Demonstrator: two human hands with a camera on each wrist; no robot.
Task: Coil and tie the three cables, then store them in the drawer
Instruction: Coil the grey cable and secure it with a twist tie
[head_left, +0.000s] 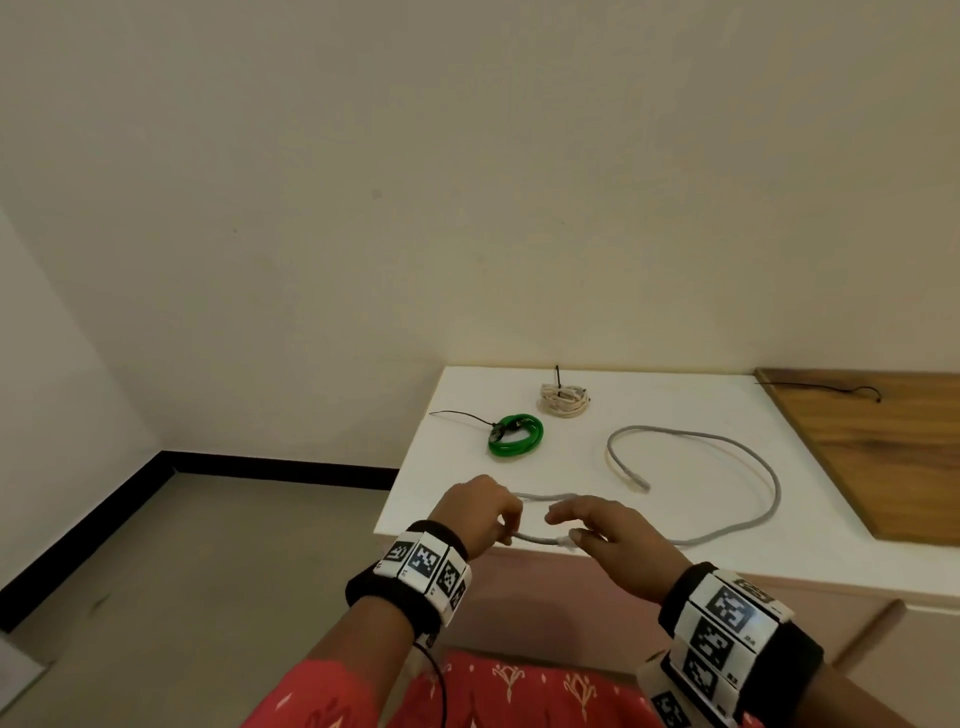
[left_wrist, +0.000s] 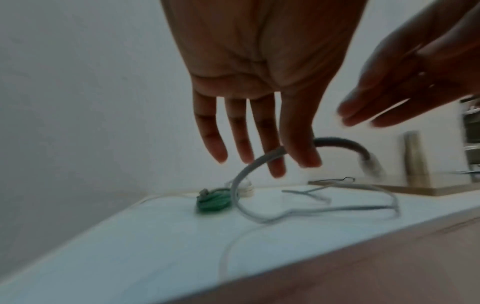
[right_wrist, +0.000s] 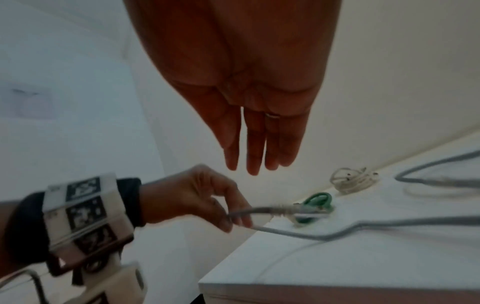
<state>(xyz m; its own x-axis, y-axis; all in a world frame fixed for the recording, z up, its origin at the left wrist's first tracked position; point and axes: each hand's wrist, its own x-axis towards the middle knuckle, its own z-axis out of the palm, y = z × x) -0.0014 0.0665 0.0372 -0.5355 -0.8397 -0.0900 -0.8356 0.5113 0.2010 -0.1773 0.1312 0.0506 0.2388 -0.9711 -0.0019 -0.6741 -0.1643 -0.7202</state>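
Already two of the three cables sit coiled and tied near the back of the bench (head_left: 675, 519): the green cable (head_left: 516, 435) and the cream cable (head_left: 564, 399). The grey cable (head_left: 727, 535) lies loose, sweeping in a wide arc to the right and back toward the middle. Its near end is at the front edge, where the left hand (head_left: 480, 512) pinches it between thumb and forefinger, the other fingers hanging loose. From that pinch the short plug end runs rightward. The right hand (head_left: 605, 530) hovers just beside the plug with fingers straight, gripping nothing. I judge the first loop is next; the slack all lies on the right hand's side, so that hand is nearer to gather it.
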